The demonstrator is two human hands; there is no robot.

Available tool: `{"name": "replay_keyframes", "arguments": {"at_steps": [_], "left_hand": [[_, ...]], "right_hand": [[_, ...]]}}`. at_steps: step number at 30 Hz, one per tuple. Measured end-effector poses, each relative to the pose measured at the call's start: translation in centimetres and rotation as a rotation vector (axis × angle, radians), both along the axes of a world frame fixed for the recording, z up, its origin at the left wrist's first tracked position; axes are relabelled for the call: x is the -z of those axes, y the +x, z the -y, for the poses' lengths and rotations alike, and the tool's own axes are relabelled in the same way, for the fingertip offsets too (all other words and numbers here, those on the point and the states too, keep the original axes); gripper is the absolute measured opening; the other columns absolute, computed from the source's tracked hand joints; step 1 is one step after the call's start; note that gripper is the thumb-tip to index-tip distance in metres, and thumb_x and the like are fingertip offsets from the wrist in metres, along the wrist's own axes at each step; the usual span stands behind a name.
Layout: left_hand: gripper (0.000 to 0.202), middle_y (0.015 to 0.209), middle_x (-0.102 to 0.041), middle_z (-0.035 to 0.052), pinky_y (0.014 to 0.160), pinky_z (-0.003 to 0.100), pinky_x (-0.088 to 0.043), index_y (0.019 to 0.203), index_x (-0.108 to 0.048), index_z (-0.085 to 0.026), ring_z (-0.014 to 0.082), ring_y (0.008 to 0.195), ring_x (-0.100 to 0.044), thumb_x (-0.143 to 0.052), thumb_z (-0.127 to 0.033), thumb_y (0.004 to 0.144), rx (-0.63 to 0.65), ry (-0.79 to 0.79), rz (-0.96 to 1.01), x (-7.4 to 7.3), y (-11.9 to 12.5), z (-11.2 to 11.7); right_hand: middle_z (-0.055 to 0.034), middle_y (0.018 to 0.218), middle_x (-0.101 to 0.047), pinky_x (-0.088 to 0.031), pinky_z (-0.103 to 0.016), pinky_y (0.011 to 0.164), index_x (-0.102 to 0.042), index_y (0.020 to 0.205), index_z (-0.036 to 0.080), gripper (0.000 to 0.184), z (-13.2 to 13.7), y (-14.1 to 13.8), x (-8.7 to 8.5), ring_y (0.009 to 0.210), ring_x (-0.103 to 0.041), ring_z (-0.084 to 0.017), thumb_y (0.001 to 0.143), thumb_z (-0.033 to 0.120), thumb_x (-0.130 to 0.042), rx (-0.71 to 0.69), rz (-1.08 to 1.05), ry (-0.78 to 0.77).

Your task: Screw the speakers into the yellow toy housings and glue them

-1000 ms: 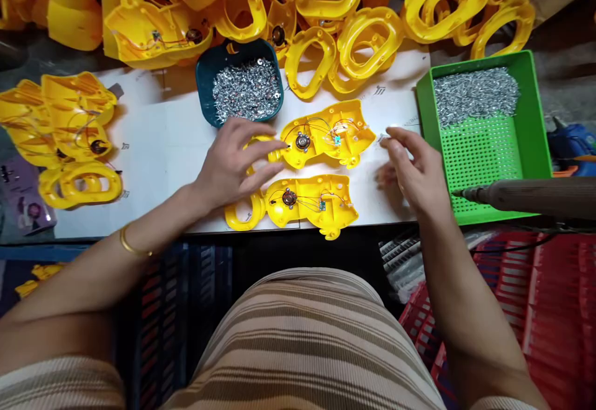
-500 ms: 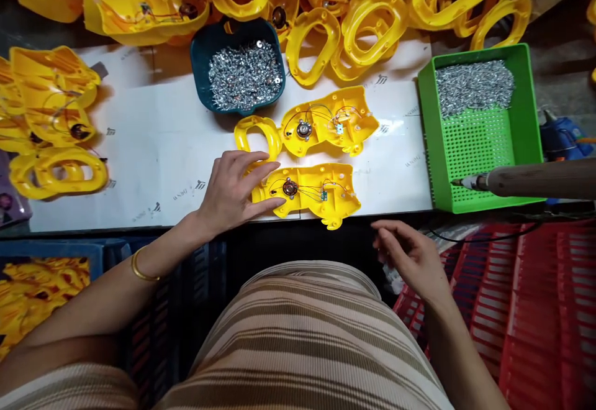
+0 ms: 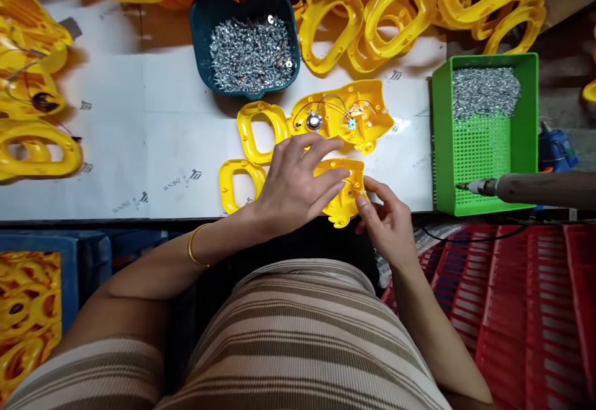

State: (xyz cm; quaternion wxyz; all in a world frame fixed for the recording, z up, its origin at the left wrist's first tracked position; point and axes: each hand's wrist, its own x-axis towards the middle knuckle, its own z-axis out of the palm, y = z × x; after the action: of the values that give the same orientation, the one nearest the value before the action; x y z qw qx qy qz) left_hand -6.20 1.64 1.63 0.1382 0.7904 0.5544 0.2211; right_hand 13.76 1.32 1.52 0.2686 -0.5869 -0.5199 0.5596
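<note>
from where i'm standing, both hands are at the near yellow shell (image 3: 342, 208), which lies by the front edge of the white surface (image 3: 177, 143), its hollow side up. the left hand (image 3: 300, 180) is palm down over it, fingers loosely spread and pointing right, covering the shell's left part; i can't tell whether the fingertips touch it. the right hand (image 3: 388, 217) is at the shell's right end, half closed, thumb and forefinger a little apart at the edge, close to a thin wire. they seem to touch there, but i can't make out whether they pinch the wall, the wire or neither.

just beyond lies the far yellow shell (image 3: 372, 109), also hollow side up, with a round speaker (image 3: 314, 122), a small circuit board (image 3: 351, 124) and thin wires inside. to the left are two oval yellow frames: the near frame (image 3: 226, 185) just beside the left hand, and the far frame (image 3: 245, 133) at the left end of the far shell.

behind them, a dark teal tub (image 3: 199, 37) holds a heap of silvery screws (image 3: 251, 56). over on the right sits a green basket (image 3: 524, 130) with more small metal pieces (image 3: 487, 90) at its far end; a screwdriver (image 3: 540, 189) reaches across its near part, tip pointing left.
</note>
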Motion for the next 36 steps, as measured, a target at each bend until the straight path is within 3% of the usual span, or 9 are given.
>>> {"name": "replay_keyframes", "arguments": {"at_steps": [7, 13, 18, 22, 25, 28, 32, 34, 36], "left_hand": [[0.025, 0.134, -0.054, 0.0028, 0.101, 0.044, -0.032, 0.096, -0.074, -0.026, 0.0263, 0.123, -0.041, -0.05, -0.036, 0.097, 0.004, 0.103, -0.003, 1.2, 0.2, -0.1], [0.023, 0.127, -0.061, 0.0045, 0.099, 0.045, -0.038, 0.097, -0.074, -0.028, 0.0261, 0.119, -0.045, -0.053, -0.037, 0.096, 0.025, 0.194, 0.023, 0.5, -0.3, -0.8], [0.026, 0.124, -0.062, 0.0066, 0.103, 0.049, -0.04, 0.108, -0.071, -0.027, 0.0267, 0.116, -0.049, -0.051, -0.039, 0.096, -0.113, 0.247, 0.07, -0.7, -2.9, -1.9], [0.038, 0.124, -0.063, 0.0088, 0.101, 0.047, -0.044, 0.121, -0.063, -0.024, 0.0268, 0.115, -0.054, -0.047, -0.048, 0.097, -0.092, 0.122, 0.053, -1.3, -6.4, -1.9], [0.056, 0.129, -0.06, 0.0098, 0.103, 0.047, -0.044, 0.134, -0.054, -0.023, 0.0282, 0.119, -0.053, -0.054, -0.059, 0.091, -0.023, 0.008, 0.016, -0.3, -9.0, -2.3], [0.068, 0.139, -0.054, 0.0086, 0.109, 0.048, -0.04, 0.139, -0.05, -0.026, 0.0296, 0.126, -0.048, -0.063, -0.063, 0.084, -0.033, -0.048, -0.023, 2.3, -10.1, -3.0], [0.057, 0.141, -0.052, 0.0075, 0.111, 0.049, -0.039, 0.133, -0.057, -0.03, 0.0301, 0.128, -0.045, -0.063, -0.06, 0.085, -0.093, -0.041, -0.072, 4.9, -8.7, -3.8], [0.057, 0.143, -0.05, 0.0093, 0.11, 0.051, -0.04, 0.131, -0.059, -0.027, 0.0315, 0.129, -0.045, -0.066, -0.058, 0.083, -0.118, 0.007, -0.095, 5.0, -7.6, -4.3], [0.055, 0.142, -0.051, 0.011, 0.107, 0.051, -0.042, 0.127, -0.061, -0.024, 0.0322, 0.128, -0.045, -0.07, -0.053, 0.082, -0.143, 0.045, -0.113, 4.5, -6.5, -4.6]], "right_hand": [[-0.0095, 0.114, -0.059, -0.052, -0.019, 0.04, -0.061, 0.125, 0.018, 0.058, 0.2, 0.1, 0.6, 0.057, -0.054, -0.007, 0.079, 0.053, -0.071, 0.011, -0.058, -0.028], [-0.0084, 0.117, -0.06, -0.056, -0.019, 0.044, -0.063, 0.123, 0.021, 0.049, 0.6, 0.4, 1.6, 0.067, -0.061, -0.01, 0.081, 0.045, -0.072, 0.043, -0.143, -0.048], [-0.0099, 0.126, -0.059, -0.057, -0.02, 0.046, -0.064, 0.125, 0.021, 0.048, -0.3, 2.0, 0.8, 0.069, -0.062, -0.01, 0.081, 0.04, -0.073, -0.008, -0.212, -0.065], [-0.0085, 0.127, -0.061, -0.057, -0.02, 0.047, -0.065, 0.126, 0.024, 0.053, -2.1, 2.5, -0.9, 0.063, -0.06, -0.008, 0.077, 0.04, -0.078, 0.065, -0.237, -0.019], [-0.0075, 0.126, -0.06, -0.056, -0.02, 0.048, -0.068, 0.122, 0.025, 0.053, -4.3, 2.1, -1.3, 0.066, -0.06, -0.008, 0.074, 0.043, -0.08, 0.102, -0.258, 0.069], [-0.0086, 0.133, -0.055, -0.057, -0.022, 0.051, -0.07, 0.119, 0.024, 0.053, -6.6, 1.9, -0.6, 0.073, -0.063, -0.011, 0.073, 0.047, -0.079, 0.08, -0.213, 0.141], [-0.0114, 0.135, -0.054, -0.052, -0.022, 0.048, -0.06, 0.133, 0.025, 0.068, -9.1, 2.1, 0.7, 0.063, -0.057, -0.009, 0.073, 0.054, -0.076, 0.07, -0.046, 0.135], [-0.0124, 0.129, -0.058, -0.048, -0.023, 0.044, -0.049, 0.142, 0.026, 0.08, -10.3, 2.0, 1.3, 0.056, -0.053, -0.008, 0.074, 0.058, -0.074, 0.056, -0.015, 0.063], [-0.0095, 0.102, -0.067, -0.043, -0.024, 0.041, -0.045, 0.145, 0.021, 0.086, -11.3, 1.8, 1.6, 0.049, -0.048, -0.009, 0.074, 0.062, -0.07, 0.054, -0.007, 0.02]]}}
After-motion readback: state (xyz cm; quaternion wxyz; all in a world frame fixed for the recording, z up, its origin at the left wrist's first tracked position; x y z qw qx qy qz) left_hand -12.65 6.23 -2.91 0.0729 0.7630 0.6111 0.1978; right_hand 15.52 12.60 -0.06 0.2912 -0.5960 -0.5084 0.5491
